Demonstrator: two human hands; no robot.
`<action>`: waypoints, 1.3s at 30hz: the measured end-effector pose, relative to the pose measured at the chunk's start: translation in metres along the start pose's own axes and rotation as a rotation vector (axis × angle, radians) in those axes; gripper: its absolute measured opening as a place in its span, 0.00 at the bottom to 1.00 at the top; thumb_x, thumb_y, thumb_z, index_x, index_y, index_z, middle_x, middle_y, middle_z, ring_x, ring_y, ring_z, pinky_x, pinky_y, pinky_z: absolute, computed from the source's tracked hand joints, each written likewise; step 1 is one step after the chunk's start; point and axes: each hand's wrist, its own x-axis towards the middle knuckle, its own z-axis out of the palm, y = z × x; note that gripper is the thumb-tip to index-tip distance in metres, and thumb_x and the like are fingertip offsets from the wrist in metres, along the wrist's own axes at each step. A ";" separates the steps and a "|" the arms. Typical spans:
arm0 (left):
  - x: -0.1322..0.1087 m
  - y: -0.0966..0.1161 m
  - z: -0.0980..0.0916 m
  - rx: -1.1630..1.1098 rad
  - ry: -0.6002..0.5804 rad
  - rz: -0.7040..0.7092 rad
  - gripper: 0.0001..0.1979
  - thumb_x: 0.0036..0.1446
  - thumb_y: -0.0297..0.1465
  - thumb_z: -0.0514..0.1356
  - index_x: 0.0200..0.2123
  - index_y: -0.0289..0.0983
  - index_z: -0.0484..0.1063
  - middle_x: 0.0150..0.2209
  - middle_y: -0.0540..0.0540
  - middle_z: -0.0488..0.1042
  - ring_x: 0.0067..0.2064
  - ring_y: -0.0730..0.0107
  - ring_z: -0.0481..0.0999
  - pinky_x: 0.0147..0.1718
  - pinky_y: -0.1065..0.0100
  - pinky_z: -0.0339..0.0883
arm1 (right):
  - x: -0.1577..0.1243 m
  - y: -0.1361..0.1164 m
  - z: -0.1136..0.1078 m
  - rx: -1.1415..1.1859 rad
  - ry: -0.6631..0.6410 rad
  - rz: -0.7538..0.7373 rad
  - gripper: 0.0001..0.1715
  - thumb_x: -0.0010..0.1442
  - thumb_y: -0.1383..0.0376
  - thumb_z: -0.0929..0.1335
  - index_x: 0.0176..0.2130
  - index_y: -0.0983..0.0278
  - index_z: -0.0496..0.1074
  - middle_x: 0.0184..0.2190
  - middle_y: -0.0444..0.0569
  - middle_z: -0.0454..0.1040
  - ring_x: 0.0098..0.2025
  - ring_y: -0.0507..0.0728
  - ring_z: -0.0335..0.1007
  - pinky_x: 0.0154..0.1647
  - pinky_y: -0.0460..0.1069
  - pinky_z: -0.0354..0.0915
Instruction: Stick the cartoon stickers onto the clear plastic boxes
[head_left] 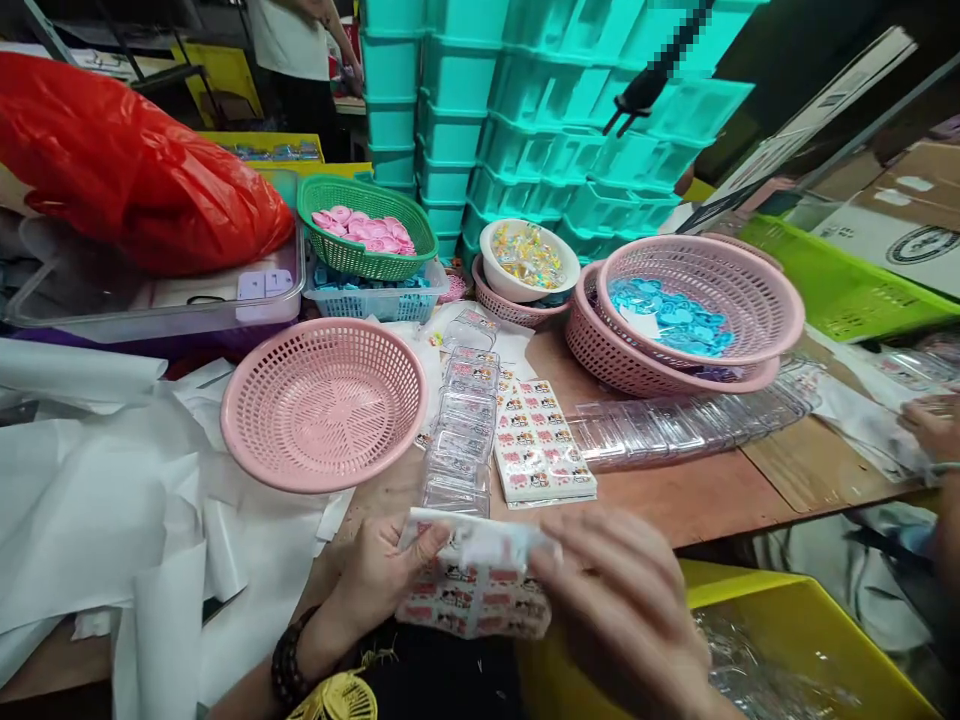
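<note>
My left hand [375,570] pinches a sticker sheet [472,595] printed with small cartoon cats and pink marks, thumb on top near its upper left corner. The sheet's upper edge is bent over, showing a whitish strip. At its right edge is my right hand [630,600], smeared by motion, so whether its fingers grip the sheet cannot be made out. Just beyond the hands, a row of clear plastic cases [461,430] overlaps, some with cat stickers on them. Beside the row lies a stack of sticker sheets [541,445].
A pink basket [326,470] stands left, near crumpled white backing paper [67,520]. Farther back are a green basket [311,215] of pink pieces, a white bowl [491,270] and a pink basket [780,310] of blue pieces. A yellow bin [757,590] is below right. Another person's hand [934,425] shows right.
</note>
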 end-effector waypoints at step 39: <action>0.028 -0.030 -0.010 0.421 -0.028 0.662 0.06 0.55 0.29 0.62 0.37 0.42 0.77 0.50 0.41 0.81 0.63 0.40 0.69 0.59 0.39 0.63 | 0.094 0.108 0.095 0.396 -0.571 0.990 0.26 0.49 0.43 0.72 0.26 0.63 0.70 0.22 0.45 0.71 0.25 0.51 0.61 0.27 0.48 0.54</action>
